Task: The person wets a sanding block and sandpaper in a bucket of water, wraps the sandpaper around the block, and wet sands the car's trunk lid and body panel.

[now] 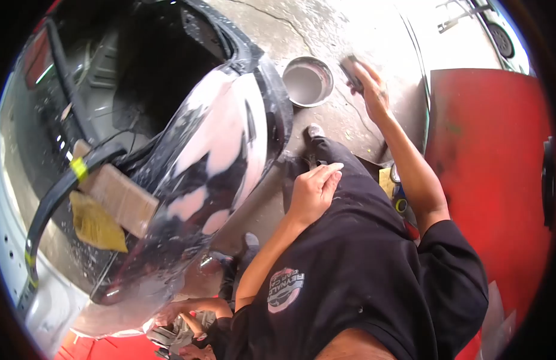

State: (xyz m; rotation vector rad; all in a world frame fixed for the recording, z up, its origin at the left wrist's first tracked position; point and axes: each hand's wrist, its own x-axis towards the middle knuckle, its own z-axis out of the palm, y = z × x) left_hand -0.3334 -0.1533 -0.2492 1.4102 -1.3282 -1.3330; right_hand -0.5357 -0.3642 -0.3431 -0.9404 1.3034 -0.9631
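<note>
My right hand (371, 90) is stretched out over the wet floor, its fingers wrapped round a dark sanding block (350, 73). Beside it, to the left, stands a round bucket (328, 77) with cloudy grey liquid inside. My left hand (314, 191) is held in front of my body, thumb and fingers pressed together, and nothing shows in them. Nearest to that hand is a dark car body panel (164, 225) with sanded patches of pink and white filler (227, 129). The panel looks wet.
A brown block (122, 198) and a yellow sheet (95, 222) lie on the car beside a black strip (53, 201) with yellow tape. A red panel (488, 144) stands to my right. Another person (209, 327) works at the lower left. A car wheel (501, 41) shows far right.
</note>
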